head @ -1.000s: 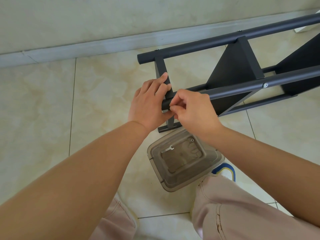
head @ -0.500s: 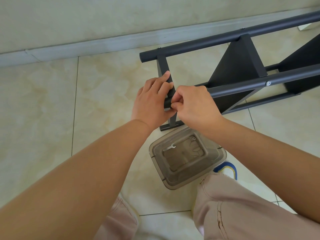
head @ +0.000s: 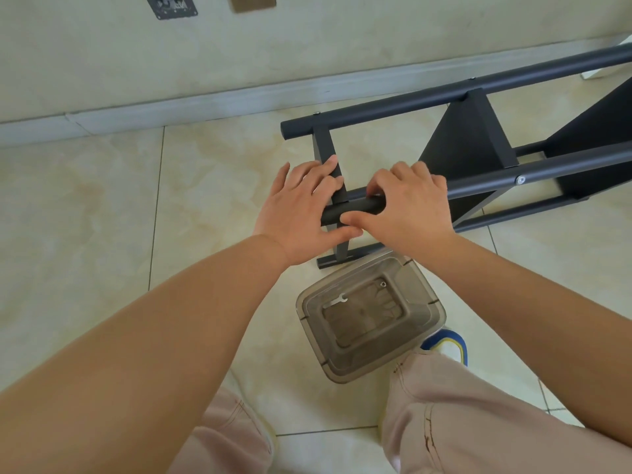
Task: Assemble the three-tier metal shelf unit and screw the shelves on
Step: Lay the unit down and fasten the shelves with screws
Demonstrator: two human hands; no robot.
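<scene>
Shelf unit: the dark metal shelf unit (head: 472,138) is seen lying on its side on the tiled floor (head: 102,206), near the wall, its long round posts running from centre to the right edge.
Near post: the end of the nearest post (head: 355,208) is raised above the floor and is held between the two hands.
Cross bar: a flat cross bar (head: 326,145) is seen joining the far post to the near one at the left end.
Shelves: two dark shelf panels (head: 458,148) are seen standing on edge between the posts; a silver bolt head (head: 520,179) is seen on the near post.
Right hand: the right hand (head: 410,208) is wrapped over the near post, fingers curled on top and thumb below.
Left hand: the left hand (head: 301,203) is laid against the post end and cross bar, fingers straight and slightly spread, thumb under the post.
Container: a translucent grey plastic container (head: 371,313) is seen on the floor just beside the unit's end, with a small silver wrench (head: 336,301) and a small metal fitting (head: 383,284) inside.
Person: pale pink trousers (head: 478,422) and a blue-and-yellow slipper (head: 448,343) are seen at the bottom.
Wall: two socket plates (head: 253,1) are seen at the top.
</scene>
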